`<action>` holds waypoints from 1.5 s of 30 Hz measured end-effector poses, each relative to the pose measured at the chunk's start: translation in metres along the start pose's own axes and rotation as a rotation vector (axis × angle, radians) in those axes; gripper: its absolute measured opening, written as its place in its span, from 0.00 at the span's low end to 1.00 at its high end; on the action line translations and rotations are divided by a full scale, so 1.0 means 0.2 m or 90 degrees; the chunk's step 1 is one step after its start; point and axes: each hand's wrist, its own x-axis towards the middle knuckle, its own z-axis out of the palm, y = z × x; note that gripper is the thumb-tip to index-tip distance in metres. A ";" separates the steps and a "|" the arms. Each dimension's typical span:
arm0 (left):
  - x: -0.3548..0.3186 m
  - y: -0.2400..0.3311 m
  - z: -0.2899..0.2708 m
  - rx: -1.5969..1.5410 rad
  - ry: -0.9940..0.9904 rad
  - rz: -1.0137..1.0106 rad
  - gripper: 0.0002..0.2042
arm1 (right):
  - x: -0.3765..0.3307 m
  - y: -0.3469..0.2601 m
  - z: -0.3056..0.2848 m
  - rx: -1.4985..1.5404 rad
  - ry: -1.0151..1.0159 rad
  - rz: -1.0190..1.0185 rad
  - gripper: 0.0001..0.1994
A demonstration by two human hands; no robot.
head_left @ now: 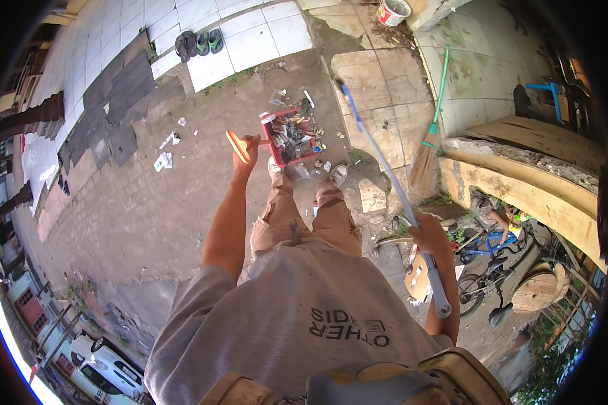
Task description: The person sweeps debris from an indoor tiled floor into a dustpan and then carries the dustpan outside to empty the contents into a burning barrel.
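Our left hand (252,150), out to the left of the legs, has its fingers curled tight around an orange grip (236,143). Just beyond it sits the red pan (302,160), on the ground in front of our feet, piled with mixed rubbish (292,133). A short red bar shows between that hand and the pan; we cannot tell whether it joins the grip.

Our right hand (431,237), lower and to the right, has its fingers wrapped around a long pole (392,177), near the pole's grey end. The pole slants up and away to the left, turning blue toward its far end, which reaches over the stone slabs (365,67), to the right of the pan and apart from it. We cannot make out what the dark far tip is.

Our shoes (338,175) stand close to the near edge of the pan. Scraps (163,160) lie on the ground well to its left, and slippers (215,41) rest on the white tiles (270,34) beyond. To the right we see a broom (424,162) with a green handle, a bucket (393,12) farther off, and, nearer us, a bicycle (471,291) beside a wooden spool (535,291).
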 end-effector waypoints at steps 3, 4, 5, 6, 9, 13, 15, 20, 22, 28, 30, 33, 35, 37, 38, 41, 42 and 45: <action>0.01 0.01 -0.01 0.005 -0.006 -0.017 0.20 | 0.43 0.38 0.04 -0.188 0.182 -0.070 0.13; 0.02 -0.01 -0.01 0.012 -0.002 -0.025 0.19 | 0.52 0.34 0.03 -0.158 0.175 -0.029 0.12; 0.03 -0.01 -0.01 0.011 -0.005 -0.028 0.19 | 0.60 0.31 0.03 -0.129 0.172 0.015 0.11; 0.04 -0.01 -0.01 0.010 -0.012 -0.028 0.19 | 0.67 0.31 0.06 -0.083 0.143 0.036 0.11; 0.04 -0.02 0.00 0.003 0.008 -0.009 0.19 | 0.79 0.26 0.24 -0.013 0.070 0.032 0.11; 0.04 -0.02 0.01 -0.009 0.021 -0.011 0.20 | 0.71 0.23 0.64 -0.106 0.085 -0.108 0.12; 0.05 -0.01 0.02 -0.009 0.016 -0.002 0.21 | 0.64 0.16 0.70 -0.082 0.033 -0.107 0.12; 0.11 -0.17 0.04 -0.078 0.072 -0.002 0.19 | 0.25 -0.12 0.41 0.055 -0.108 -0.081 0.13; 0.11 -0.19 0.02 -0.104 0.073 -0.011 0.20 | 0.18 -0.18 0.28 -0.008 -0.060 -0.101 0.13; 0.04 -0.23 0.02 -0.160 0.067 -0.032 0.20 | 0.70 -0.41 0.17 -0.315 0.142 -0.250 0.10; -0.01 -0.19 0.05 -0.166 0.076 -0.025 0.20 | 0.98 -0.46 0.16 -0.370 0.103 -0.273 0.09; -0.08 -0.22 0.05 -0.155 0.075 -0.033 0.21 | 1.13 -0.45 0.28 -0.437 -0.011 -0.300 0.09; -0.09 -0.22 0.06 -0.168 0.080 -0.051 0.20 | 1.16 -0.29 0.42 -0.410 -0.037 -0.340 0.11; -0.10 -0.27 0.08 -0.180 0.102 -0.065 0.19 | 1.02 -0.23 0.41 -0.319 -0.112 -0.288 0.10; -0.11 -0.30 0.09 -0.185 0.111 -0.066 0.18 | 0.91 -0.20 0.37 -0.242 -0.162 -0.244 0.11; -0.09 -0.33 0.11 -0.201 0.115 -0.070 0.16 | 0.58 -0.11 0.28 -0.087 -0.259 -0.135 0.11; -0.08 -0.32 0.11 -0.208 0.117 -0.071 0.16 | 0.45 -0.09 0.27 -0.101 -0.223 -0.176 0.11; -0.09 -0.29 0.04 -0.359 0.120 -0.162 0.15 | 0.19 -0.05 0.22 -0.074 -0.155 -0.182 0.14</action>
